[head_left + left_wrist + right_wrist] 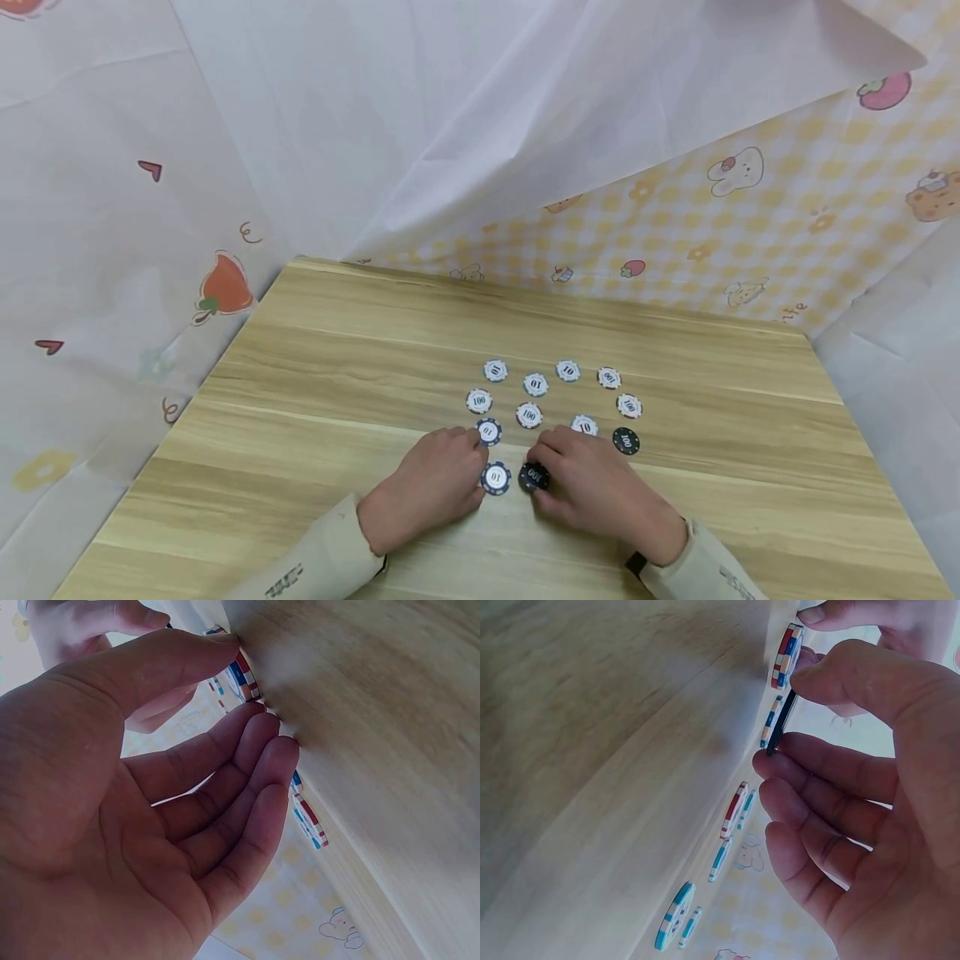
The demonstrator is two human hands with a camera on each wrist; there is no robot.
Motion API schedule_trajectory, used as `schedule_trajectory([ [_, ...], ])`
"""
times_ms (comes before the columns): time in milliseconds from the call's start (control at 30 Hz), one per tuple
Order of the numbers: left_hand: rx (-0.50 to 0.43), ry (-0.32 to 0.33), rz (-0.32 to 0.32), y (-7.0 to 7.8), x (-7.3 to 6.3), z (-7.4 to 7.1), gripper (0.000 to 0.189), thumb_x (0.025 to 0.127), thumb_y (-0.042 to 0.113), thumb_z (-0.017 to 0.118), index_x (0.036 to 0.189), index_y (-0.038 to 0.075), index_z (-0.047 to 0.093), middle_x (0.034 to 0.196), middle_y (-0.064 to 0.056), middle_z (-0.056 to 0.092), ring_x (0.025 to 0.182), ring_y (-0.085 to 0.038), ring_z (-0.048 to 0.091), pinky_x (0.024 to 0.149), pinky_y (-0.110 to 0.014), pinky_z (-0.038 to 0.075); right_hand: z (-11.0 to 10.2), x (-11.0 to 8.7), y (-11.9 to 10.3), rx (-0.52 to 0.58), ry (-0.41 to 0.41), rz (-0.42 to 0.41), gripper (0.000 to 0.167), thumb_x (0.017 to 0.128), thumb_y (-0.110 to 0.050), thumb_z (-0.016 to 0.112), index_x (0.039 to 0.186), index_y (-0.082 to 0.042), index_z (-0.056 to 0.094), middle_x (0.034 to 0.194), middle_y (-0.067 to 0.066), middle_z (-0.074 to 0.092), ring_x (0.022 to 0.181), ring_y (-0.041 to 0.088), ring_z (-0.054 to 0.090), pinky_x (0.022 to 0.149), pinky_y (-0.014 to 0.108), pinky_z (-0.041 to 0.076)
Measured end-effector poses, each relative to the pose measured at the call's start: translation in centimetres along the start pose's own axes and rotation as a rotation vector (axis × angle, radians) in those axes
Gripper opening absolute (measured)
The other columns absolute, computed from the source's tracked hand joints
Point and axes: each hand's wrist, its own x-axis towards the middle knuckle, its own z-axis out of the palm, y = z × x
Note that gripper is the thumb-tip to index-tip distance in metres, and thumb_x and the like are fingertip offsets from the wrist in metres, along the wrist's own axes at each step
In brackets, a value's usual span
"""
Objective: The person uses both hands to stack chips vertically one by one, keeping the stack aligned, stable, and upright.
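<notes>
Right hand (pixel 588 482) pinches black chip (pixel 534 476); numbered face up

The table (pixel 352 358) in front of me looks like smooth wood — long grain lines, and a soft shine low in the frame. The white chips (pixel 536 384) near the middle look like hard, smooth plastic, and so does the black chip (pixel 533 476) below them. Up top, the big white sheet (pixel 375 108) looks like thin, dull cloth — full of creases. The sleeves (pixel 333 542) at the bottom look like dull cloth too.
</notes>
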Motion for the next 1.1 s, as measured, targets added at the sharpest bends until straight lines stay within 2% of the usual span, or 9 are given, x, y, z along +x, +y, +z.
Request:
schedule_trajectory([
  [667,-0.005,0.015,0.007,-0.1,-0.2,0.1,0.032,0.087,0.032,0.089,0.095,0.004,0.076,0.084,-0.003,0.062,0.068,-0.014,0.054,0.062,-0.03,0.051,0.1,1.1,-0.5,-0.013,-0.014,-0.04,0.026,0.092,-0.034,0.085,0.109,-0.016,0.078,0.104,-0.007,0.069,0.089,0.01,0.061,0.077,0.029,0.055],
  [933,-0.02,0.015,0.004,-0.1,-0.2,0.1,0.029,0.088,0.029,0.087,0.095,0.003,0.076,0.084,-0.003,0.063,0.069,-0.014,0.055,0.062,-0.03,0.051,0.2,1.5,-0.8,-0.006,-0.037,-0.071,0.028,0.094,-0.033,0.085,0.114,-0.014,0.078,0.109,-0.004,0.07,0.096,0.013,0.065,0.085,0.033,0.058],
  [1100,-0.022,0.011,0.003,-0.1,-0.2,0.1,0.03,0.088,0.03,0.088,0.095,0.004,0.076,0.084,-0.002,0.063,0.069,-0.014,0.055,0.063,-0.03,0.051,0.3,1.7,-0.9,-0.005,-0.035,-0.088,0.028,0.095,-0.033,0.084,0.114,-0.014,0.077,0.108,-0.004,0.07,0.096,0.013,0.065,0.085,0.033,0.057],
])
